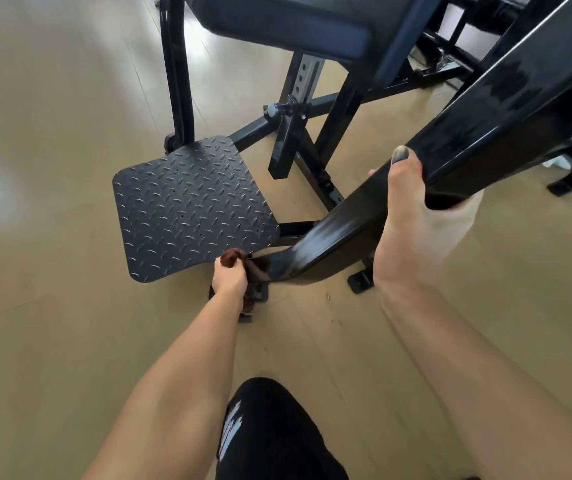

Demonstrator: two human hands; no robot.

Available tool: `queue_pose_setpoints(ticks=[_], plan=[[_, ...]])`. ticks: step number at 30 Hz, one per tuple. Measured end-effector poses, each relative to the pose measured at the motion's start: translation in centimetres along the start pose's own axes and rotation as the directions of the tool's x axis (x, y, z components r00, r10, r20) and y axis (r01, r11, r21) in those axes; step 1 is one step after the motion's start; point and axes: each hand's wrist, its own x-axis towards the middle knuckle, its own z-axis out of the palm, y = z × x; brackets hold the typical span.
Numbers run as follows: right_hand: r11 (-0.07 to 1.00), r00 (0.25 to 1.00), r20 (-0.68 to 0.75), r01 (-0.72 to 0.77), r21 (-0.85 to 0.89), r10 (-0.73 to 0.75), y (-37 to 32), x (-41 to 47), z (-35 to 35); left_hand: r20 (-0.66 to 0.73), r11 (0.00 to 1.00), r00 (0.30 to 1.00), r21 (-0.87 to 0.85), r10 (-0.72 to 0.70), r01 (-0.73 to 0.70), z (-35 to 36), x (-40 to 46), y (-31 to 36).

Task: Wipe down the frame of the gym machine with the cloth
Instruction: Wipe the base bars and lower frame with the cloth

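Two bare hands work on one black gym machine, seen from above on a tan floor. There is one brown cloth (243, 268), one slanted black frame beam (451, 161), one diamond-patterned foot plate (191, 209) and one padded seat (295, 26).

The left hand (231, 277) is curled into a fist around the cloth, bunching it so that folds show above the knuckles and below the wrist. The cloth is pressed against the lowest end of the frame beam, just to the right of the left fingers. The near corner of the foot plate lies just above those fingers.

The right hand (412, 230) wraps the frame beam partway up. Its thumb (404, 164) lies across the beam's upper face, and the fingers curl underneath, mostly hidden, with one fingertip peeking out on the far side.

The beam's long axis runs diagonally, its low end at the cloth near the floor and its high end rising past the right fingers toward the upper right corner. Its glossy surface shows streaky patches above the thumb.

A black-clad knee (267, 427) sits low between the forearms.
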Motion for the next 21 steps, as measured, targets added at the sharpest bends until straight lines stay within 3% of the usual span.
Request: queue_pose_setpoints(ticks=[5, 11, 14, 17, 21], plan=[[1.000, 0.999, 0.027, -0.019, -0.002, 0.019, -0.7, -0.1, -0.2, 0.011, 0.998, 0.999, -0.048, 0.046, -0.045, -0.6, -6.1, 1.3], [0.993, 0.986, 0.117, -0.117, -0.014, 0.118, -2.0, -0.6, -0.4, 0.004, 0.902, 0.925, -0.223, 0.380, -0.370, -0.2, -19.3, 3.4], [0.985, 0.969, 0.176, -0.167, -0.039, 0.171, -2.3, -0.5, -0.9, -0.062, 0.852, 0.932, -0.387, 0.358, -0.353, 0.6, -24.1, 5.5], [0.975, 0.949, 0.226, -0.207, -0.085, 0.221, -2.1, -0.2, -1.4, -0.035, 0.821, 0.962, -0.515, 0.269, -0.248, 1.3, -26.7, 8.4], [0.962, 0.916, 0.299, -0.236, -0.139, 0.268, -2.2, 0.6, -2.4, -0.035, 0.793, 0.966, -0.563, 0.258, -0.232, 1.9, -29.2, 11.0]])
